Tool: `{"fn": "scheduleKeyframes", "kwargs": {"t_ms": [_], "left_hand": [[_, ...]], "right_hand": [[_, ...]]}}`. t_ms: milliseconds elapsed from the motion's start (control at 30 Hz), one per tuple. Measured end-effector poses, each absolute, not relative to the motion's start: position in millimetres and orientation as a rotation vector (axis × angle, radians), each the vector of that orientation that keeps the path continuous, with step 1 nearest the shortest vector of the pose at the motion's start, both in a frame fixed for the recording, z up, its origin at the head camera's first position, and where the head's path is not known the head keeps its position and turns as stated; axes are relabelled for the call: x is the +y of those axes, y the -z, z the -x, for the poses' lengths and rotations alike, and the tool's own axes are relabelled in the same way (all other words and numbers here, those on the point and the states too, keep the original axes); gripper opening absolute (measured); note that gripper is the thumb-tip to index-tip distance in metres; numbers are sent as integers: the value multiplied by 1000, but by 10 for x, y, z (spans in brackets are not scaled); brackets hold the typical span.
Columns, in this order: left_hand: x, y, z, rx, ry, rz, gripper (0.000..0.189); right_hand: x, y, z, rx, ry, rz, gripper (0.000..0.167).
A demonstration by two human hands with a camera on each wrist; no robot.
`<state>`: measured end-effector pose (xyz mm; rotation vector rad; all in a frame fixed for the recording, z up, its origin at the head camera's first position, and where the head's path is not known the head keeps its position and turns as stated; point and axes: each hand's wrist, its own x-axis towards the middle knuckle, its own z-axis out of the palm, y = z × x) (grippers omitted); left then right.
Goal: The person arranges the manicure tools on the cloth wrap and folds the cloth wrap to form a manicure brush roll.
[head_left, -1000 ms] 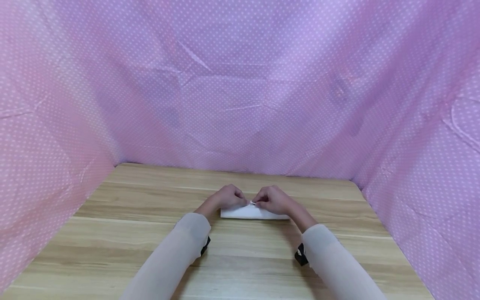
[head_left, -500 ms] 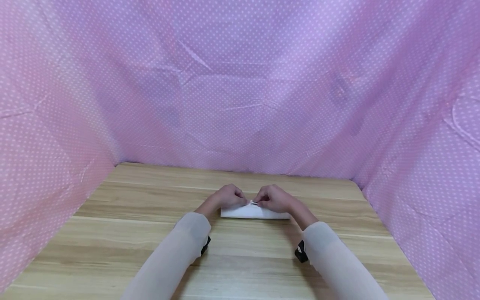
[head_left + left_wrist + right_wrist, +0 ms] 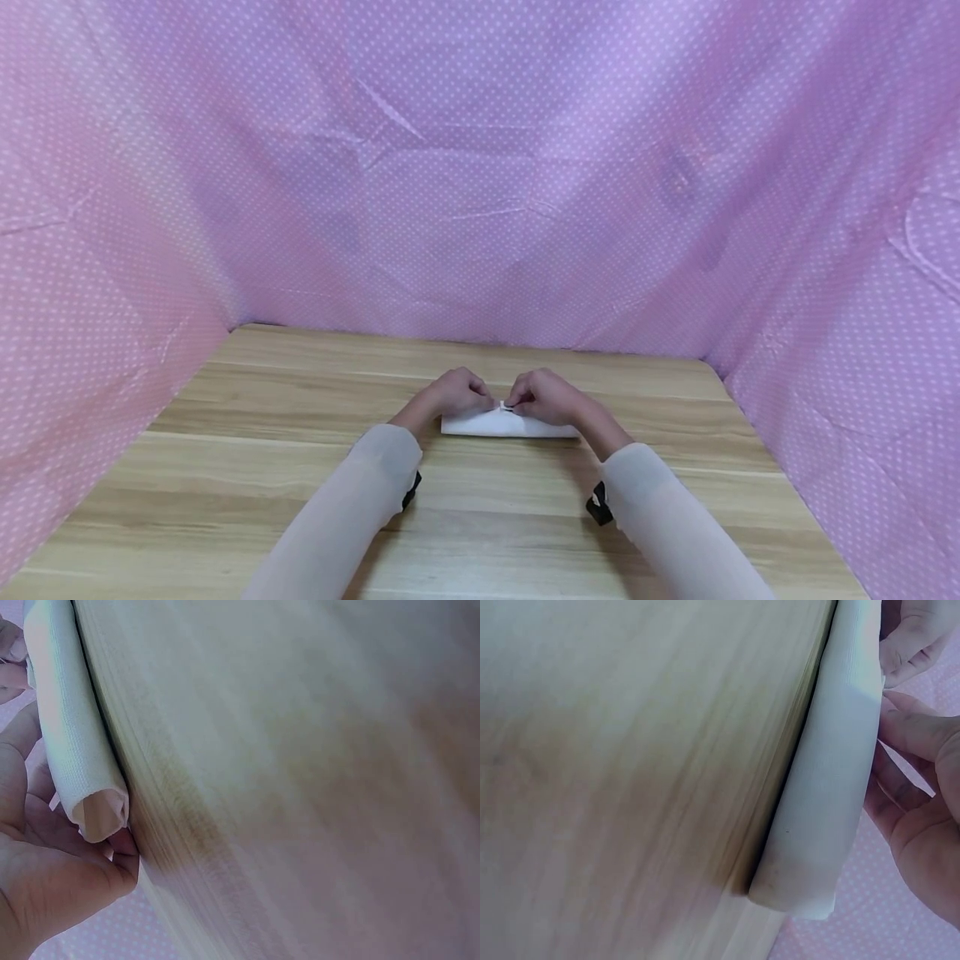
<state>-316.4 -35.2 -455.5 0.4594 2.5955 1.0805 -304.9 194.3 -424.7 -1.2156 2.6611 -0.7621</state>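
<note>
A long white cloth piece (image 3: 506, 426) lies crosswise on the table. In the left wrist view this woven cloth (image 3: 69, 720) looks tube-like, with a hollow opening at its near end. My left hand (image 3: 459, 393) pinches its far edge left of the middle. Close by on the right, my right hand (image 3: 550, 397) pinches the same edge between thumb and fingers. Between the fingertips shows a small pale bit with a dark part, too small to identify. The right wrist view has the cloth (image 3: 826, 765) running beside the curled right fingers (image 3: 911, 735).
A wood-grain table (image 3: 480, 533) spreads under both arms. Pink polka-dot fabric (image 3: 480, 208) hangs as walls at the back and on both sides. Black straps (image 3: 600, 504) sit under the pale sleeves at the wrists.
Both hands stay at the cloth's far edge. The right wrist and fingers shift only very slightly; the cloth keeps its place.
</note>
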Motion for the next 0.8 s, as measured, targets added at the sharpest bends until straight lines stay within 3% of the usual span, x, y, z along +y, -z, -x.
{"fn": "scheduleKeyframes", "kwargs": {"t_ms": [267,567,800], "left_hand": [[-353,4543,3145,2583,-1070,-464,19],[-365,4556,3140,2599,-1048,-476,20],[-371,4585,3170,2591,-1059,-496,19]], "right_hand": [[1924,4230,3034,2656,741,1169,8],[1894,4311,3096,2620,968,888,2],[1893,4311,3143,2606,931,798,9]]}}
